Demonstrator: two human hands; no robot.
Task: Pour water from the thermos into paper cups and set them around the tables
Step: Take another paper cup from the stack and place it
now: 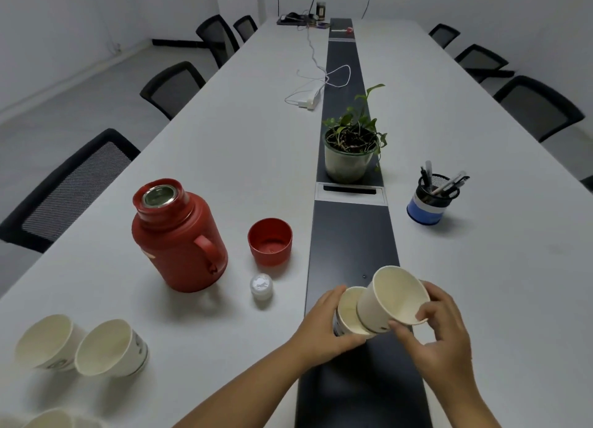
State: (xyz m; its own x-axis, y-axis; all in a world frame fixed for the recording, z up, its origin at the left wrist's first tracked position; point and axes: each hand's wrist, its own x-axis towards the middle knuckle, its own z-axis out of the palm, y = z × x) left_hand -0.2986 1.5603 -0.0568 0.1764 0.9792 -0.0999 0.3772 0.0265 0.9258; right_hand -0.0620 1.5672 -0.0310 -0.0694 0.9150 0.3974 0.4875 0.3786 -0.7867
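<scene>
Over the table's (224, 158) dark centre strip, the left hand (324, 328) grasped a stack (348, 318) while the right hand (439, 334) gripped a cup (390, 299); the thermos (178, 238) stood open.

- You have one view only, worn on your head, so no second view shares any of it.
- It faces forward and down along the desk (224, 145), from the near end toward the far end.
- It sits close above the near edge, wide-angle, with chairs (73, 187) along both long edges.
</scene>
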